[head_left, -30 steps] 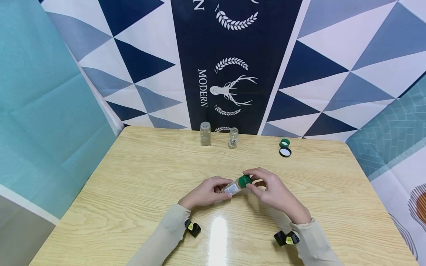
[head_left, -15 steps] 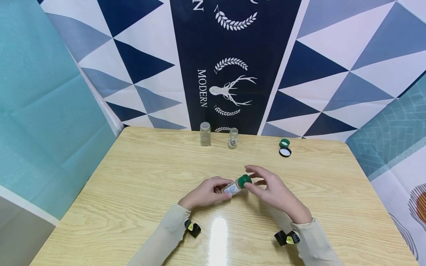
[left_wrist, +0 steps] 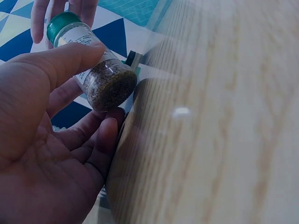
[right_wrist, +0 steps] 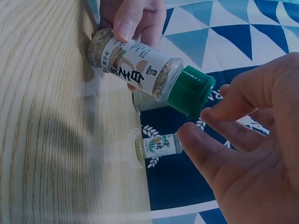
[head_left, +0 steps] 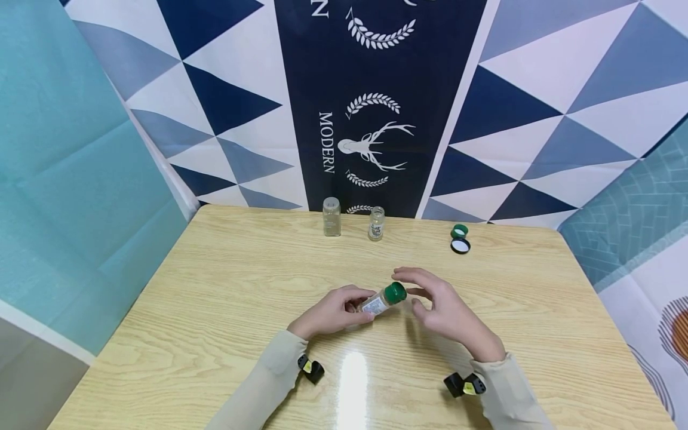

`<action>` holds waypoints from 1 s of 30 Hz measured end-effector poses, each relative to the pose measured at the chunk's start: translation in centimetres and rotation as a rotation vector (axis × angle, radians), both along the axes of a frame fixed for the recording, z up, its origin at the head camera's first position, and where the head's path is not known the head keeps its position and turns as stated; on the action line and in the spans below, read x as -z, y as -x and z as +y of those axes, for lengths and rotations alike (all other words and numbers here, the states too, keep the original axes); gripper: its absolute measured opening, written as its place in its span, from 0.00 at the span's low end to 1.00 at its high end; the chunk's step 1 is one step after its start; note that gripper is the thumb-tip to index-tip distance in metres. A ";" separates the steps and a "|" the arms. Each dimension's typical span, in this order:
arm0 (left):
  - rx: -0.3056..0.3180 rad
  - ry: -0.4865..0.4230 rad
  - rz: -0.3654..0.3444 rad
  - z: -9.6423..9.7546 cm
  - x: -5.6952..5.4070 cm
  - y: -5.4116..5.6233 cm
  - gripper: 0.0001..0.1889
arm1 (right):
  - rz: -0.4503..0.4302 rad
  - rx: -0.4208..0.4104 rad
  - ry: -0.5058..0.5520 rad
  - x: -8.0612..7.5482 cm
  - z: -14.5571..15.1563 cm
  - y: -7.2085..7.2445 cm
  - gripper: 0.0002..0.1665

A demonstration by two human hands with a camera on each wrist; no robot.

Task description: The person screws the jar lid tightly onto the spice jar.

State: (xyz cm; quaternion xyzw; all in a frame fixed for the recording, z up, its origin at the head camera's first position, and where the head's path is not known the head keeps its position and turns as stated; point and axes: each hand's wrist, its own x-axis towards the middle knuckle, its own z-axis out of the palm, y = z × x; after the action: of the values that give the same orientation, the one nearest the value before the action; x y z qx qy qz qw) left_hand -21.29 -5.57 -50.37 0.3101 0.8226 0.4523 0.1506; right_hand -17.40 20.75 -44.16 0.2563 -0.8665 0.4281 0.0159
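"MODERN" (head_left: 326, 142) is being displayed in white on the dark backdrop panel (head_left: 376, 77), below a lone "N" (head_left: 321, 8), while Chinese characters including "白芝" are being shown on the white label (right_wrist: 133, 63) of the jar (right_wrist: 161, 80).

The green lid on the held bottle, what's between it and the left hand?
Between the green lid and the left hand is part of the bottle: see-through, with a white label and little grains inside. The right wrist view shows it.

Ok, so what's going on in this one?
A person's left grip holds a tilted jar, its green cap on. The right grip curves beside the cap, holding nothing. Two other jars stand at the back of the table, with a green lid and a black lid lying to their right.
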 end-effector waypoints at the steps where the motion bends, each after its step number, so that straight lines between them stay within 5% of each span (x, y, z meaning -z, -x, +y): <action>1: 0.000 0.001 -0.002 0.0 0.0 0.0 0.24 | -0.003 -0.003 0.002 0.0 0.0 0.0 0.35; 30: 0.011 0.000 -0.009 0.0 0.1 0.1 0.23 | 0.016 0.010 -0.030 0.1 0.0 0.0 0.22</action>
State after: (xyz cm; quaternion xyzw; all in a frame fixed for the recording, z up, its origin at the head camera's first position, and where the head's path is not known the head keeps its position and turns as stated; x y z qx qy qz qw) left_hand -21.37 -5.59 -50.49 0.3126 0.8201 0.4529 0.1569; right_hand -17.43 20.74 -44.23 0.2553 -0.8740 0.4129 0.0210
